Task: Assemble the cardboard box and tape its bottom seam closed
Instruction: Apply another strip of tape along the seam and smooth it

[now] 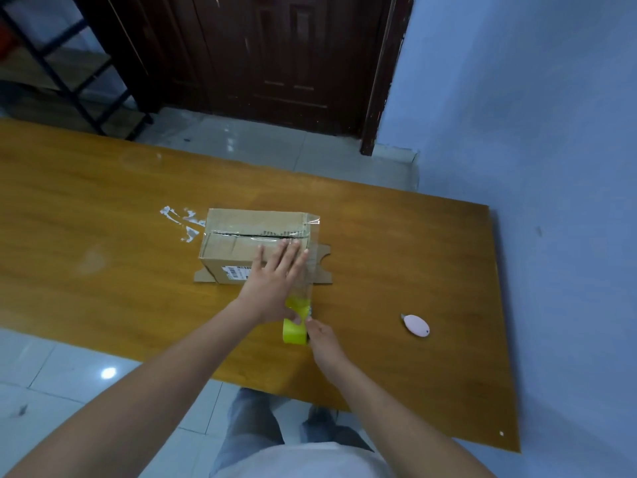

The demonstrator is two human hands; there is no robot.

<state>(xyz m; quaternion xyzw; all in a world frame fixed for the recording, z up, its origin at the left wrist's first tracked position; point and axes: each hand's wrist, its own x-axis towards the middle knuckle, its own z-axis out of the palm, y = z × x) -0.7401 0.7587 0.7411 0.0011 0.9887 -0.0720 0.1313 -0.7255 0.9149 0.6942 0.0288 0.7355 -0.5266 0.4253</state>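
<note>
Your flat left hand [275,274] presses the brown cardboard box [241,243], its seam gaping; your right hand [322,339] grips the yellow tape roll [294,331]

One head-worn view looks forward and steeply down from above the near edge of the tabletop [103,208], close over the outstretched arms, facing a door [269,53] beyond.

Dim, bluish, soft overall; floor [108,372] glare (ceiling lamp, perhaps); edges bowed.
</note>
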